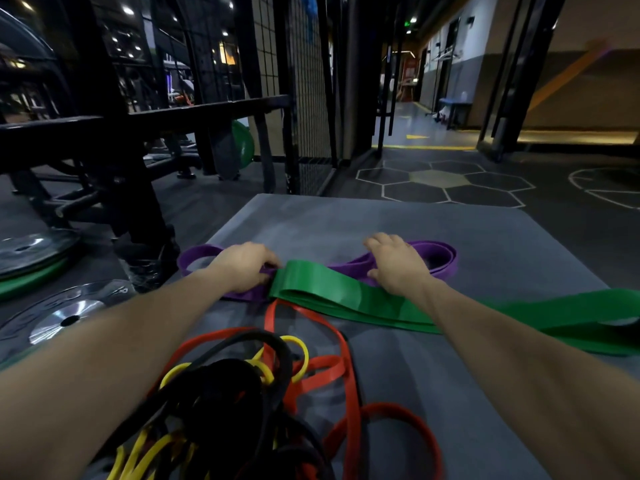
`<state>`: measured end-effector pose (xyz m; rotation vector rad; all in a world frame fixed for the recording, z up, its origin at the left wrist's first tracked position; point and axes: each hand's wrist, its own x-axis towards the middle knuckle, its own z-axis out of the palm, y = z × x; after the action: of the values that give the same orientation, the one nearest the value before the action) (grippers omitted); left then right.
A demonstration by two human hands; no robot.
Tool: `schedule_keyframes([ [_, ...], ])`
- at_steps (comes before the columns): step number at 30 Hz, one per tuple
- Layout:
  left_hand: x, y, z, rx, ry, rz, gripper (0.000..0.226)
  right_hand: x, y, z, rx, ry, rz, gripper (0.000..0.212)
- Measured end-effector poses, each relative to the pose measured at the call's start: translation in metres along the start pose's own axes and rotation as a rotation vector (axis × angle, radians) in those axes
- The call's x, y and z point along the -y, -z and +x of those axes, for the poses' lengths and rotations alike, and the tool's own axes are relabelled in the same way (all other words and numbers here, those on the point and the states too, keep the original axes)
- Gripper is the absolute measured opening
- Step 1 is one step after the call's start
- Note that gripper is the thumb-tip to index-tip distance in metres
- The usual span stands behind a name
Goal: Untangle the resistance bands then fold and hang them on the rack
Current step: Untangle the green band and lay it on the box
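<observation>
With the left hand (244, 266) curled round the purple band (438, 259) on the mat (485, 237) and the right hand (398, 263) pressing it with loosely bent fingers, keep the folds flat and clear of the overlying green band (346, 297)

- The green band (346, 299) runs out of the picture at the right edge, so its far end is not seen.
- The right forearm covers a part of the green band.
- The purple band (440, 258) is partly hidden under the green band and under both hands; how it lies there cannot be told.
- The fingertips of the left hand (242, 266) curl down at the fold of the green band; the exact grip is hidden.
- The pile of black bands (228, 382), yellow bands (298, 355) and red bands (346, 375) is cut off by the bottom edge.
- The weight plates (65, 317) are cut off at the left edge.
- The far corridor (412, 109) is too small and dim to tell details.
</observation>
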<state>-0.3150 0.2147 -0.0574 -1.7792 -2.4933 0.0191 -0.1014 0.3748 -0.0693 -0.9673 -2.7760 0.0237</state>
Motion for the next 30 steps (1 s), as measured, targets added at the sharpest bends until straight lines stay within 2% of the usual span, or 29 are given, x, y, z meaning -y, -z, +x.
schedule_keyframes([
  [3, -0.002, -0.003, -0.004, -0.070, -0.030, 0.079, 0.032, -0.001, -0.010, 0.006, 0.018, 0.027, -0.084, 0.053],
  [6, -0.003, -0.007, -0.004, -0.168, -0.059, 0.116, 0.029, -0.002, -0.009, 0.011, -0.060, 0.040, -0.164, 0.033],
  [8, 0.001, -0.004, -0.007, -0.279, -0.156, 0.182, 0.025, -0.004, -0.003, 0.009, -0.167, 0.069, -0.197, 0.025],
  [10, 0.012, -0.003, -0.008, -0.307, -0.265, 0.275, 0.023, -0.005, 0.002, 0.001, -0.266, 0.169, -0.233, 0.011],
  [11, 0.017, -0.005, -0.010, -0.306, -0.330, 0.304, 0.021, -0.004, 0.004, -0.005, -0.263, 0.217, -0.257, 0.007],
  [12, 0.022, -0.010, -0.012, -0.294, -0.366, 0.322, 0.023, -0.004, 0.004, -0.011, -0.273, 0.273, -0.306, 0.010],
  [14, 0.023, -0.015, -0.018, -0.256, -0.399, 0.385, 0.037, -0.006, 0.002, -0.020, -0.180, 0.322, -0.324, 0.007],
  [15, 0.020, -0.015, -0.020, -0.208, -0.408, 0.413, 0.040, -0.007, 0.002, -0.024, -0.087, 0.299, -0.298, 0.017],
  [17, 0.014, -0.011, -0.023, -0.089, -0.374, 0.433, 0.045, -0.013, 0.006, -0.027, 0.037, 0.297, -0.238, 0.029],
  [20, 0.010, -0.001, -0.027, 0.122, -0.259, 0.461, 0.066, -0.017, 0.016, -0.026, 0.158, 0.307, -0.214, 0.037],
  [22, 0.012, 0.000, -0.027, 0.133, -0.265, 0.482, 0.070, -0.018, 0.020, -0.021, 0.219, 0.302, -0.217, 0.040],
  [30, 0.003, -0.001, -0.026, 0.078, -0.310, 0.661, 0.056, -0.027, 0.017, -0.016, 0.277, 0.291, -0.252, 0.052],
])
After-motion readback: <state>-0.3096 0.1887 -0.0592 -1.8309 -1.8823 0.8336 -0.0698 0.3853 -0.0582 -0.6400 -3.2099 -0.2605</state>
